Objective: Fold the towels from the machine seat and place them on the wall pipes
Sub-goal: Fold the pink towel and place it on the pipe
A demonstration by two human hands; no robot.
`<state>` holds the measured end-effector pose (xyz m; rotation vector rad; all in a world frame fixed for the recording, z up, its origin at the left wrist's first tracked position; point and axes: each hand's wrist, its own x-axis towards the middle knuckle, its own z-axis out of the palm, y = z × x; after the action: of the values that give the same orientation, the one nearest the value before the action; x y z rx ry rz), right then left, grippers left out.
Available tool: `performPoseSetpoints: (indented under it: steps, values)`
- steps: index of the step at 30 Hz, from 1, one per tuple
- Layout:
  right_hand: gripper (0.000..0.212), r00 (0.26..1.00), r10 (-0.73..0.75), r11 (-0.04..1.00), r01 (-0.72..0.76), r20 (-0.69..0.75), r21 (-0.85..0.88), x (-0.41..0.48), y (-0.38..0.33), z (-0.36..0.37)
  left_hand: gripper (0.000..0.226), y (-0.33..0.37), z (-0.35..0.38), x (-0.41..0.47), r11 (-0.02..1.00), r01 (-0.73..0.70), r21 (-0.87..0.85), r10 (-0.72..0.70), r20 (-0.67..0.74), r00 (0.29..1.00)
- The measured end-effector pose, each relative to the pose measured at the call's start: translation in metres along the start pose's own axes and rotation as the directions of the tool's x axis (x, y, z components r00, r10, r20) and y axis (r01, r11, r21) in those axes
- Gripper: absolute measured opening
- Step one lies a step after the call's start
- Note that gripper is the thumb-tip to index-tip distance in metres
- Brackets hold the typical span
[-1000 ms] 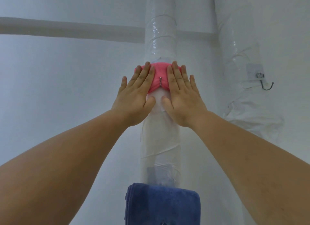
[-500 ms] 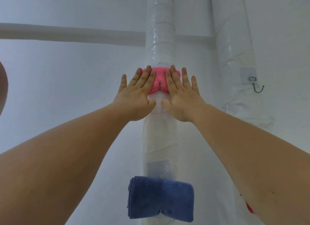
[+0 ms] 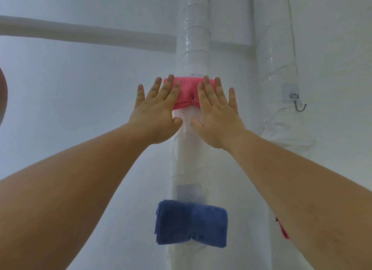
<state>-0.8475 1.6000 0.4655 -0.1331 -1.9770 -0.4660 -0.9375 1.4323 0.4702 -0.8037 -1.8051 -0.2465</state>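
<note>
We face the centre wrapped pipe, w/ a second wrapped pipe to its right. Lower on the centre pipe hangs a folded blue towel. Our left hand & right hand lie flat, fingers straight, gripping nothing. The fingertips press the folded pink towel vs. the centre pipe, one hand each side of the small metal hook it hangs on.

We judge the pink towel light, soft & limp, not fragile, prob. apt to slump or slide off so short a hook. Best hold: pinch both folded ends, lift clear of the hook tip.

An empty hook sits on the right pipe. No brand, label or writing readable.
</note>
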Motion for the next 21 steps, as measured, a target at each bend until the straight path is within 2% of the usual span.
performPoseSetpoints:
  steps: [7, 10, 14, 18, 21]
  values:
    - [0.083, 0.991, 0.133, 0.985, -0.135, -0.02, -0.107, -0.043, -0.071, 0.009, 0.085, -0.058, 0.016, -0.058, 0.979, -0.052, -0.196, 0.035, -0.09, 0.995]
    - [0.084, 0.966, 0.253, 0.953, -0.239, 0.055, -0.187, -0.069, -0.114, 0.014, 0.085, -0.073, 0.03, -0.091, 0.929, -0.114, -0.352, 0.1, -0.056, 0.993]
    - [0.083, 0.89, 0.406, 0.907, -0.365, 0.208, -0.209, -0.107, -0.163, 0.014, 0.084, -0.082, 0.044, -0.143, 0.827, -0.171, -0.536, 0.218, 0.024, 0.976]
    - [0.083, 0.805, 0.516, 0.856, -0.492, 0.293, -0.156, -0.16, -0.209, 0.007, 0.084, -0.078, 0.054, -0.206, 0.652, -0.071, -0.755, 0.239, 0.115, 0.964]
    - [0.085, 0.734, 0.586, 0.809, -0.55, 0.342, -0.207, -0.205, -0.238, 0.003, 0.087, -0.065, 0.065, -0.254, 0.582, -0.067, -0.811, 0.311, 0.146, 0.939]
